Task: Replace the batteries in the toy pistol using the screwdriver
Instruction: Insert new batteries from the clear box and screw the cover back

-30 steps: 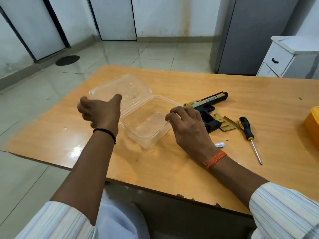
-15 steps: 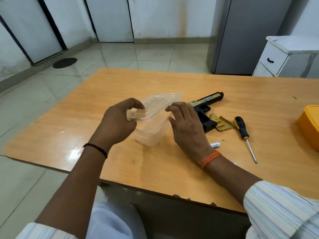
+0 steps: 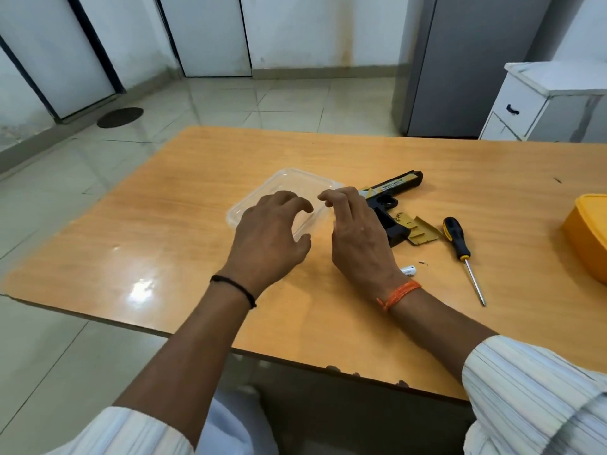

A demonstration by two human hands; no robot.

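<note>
Both hands, left [image 3: 269, 234] & right [image 3: 356, 231], are held loosely curled over the shut clear box [image 3: 262, 195], gripping nothing. Toy pistol [image 3: 391, 198] w/ cover [image 3: 420, 228] off lies at 2 o'clock, screwdriver [image 3: 458, 244] & battery [image 3: 409, 270] at 3, kept w/in reach on tabletop [image 3: 164, 224].

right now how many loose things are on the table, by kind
clear plastic container: 1
toy pistol: 1
gold battery cover: 1
screwdriver: 1
battery: 1
yellow box: 1
total: 6
</note>
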